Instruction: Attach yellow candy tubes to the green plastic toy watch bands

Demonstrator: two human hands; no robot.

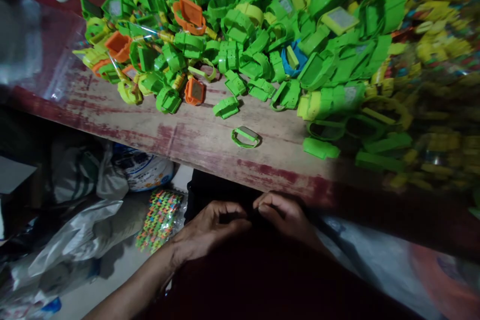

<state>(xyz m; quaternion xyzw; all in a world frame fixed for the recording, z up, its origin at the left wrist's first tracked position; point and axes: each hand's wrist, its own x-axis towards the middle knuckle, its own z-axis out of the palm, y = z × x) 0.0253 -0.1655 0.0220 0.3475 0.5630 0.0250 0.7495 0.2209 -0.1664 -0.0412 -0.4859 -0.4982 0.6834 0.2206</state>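
Observation:
My left hand [215, 225] is below the table's front edge, close to my body, its fingers bent with a gap between thumb and fingers and nothing visible in it. Beside it on the right, my right hand [283, 212] has its fingers curled together; whatever it may hold is hidden. Nearest to both hands on the worn wooden table [210, 145] lies a single green toy watch [245, 137]. Behind it spreads a large heap of green toy watches [240, 62], with some orange watches [194, 91] and a blue one [293, 58] among them.
Small yellow pieces [435, 45] are piled at the right. A clear plastic bag [30, 45] lies at the table's left. Below stand sacks [144, 167], a packet of colourful pieces [159, 220] and white plastic bags [82, 232].

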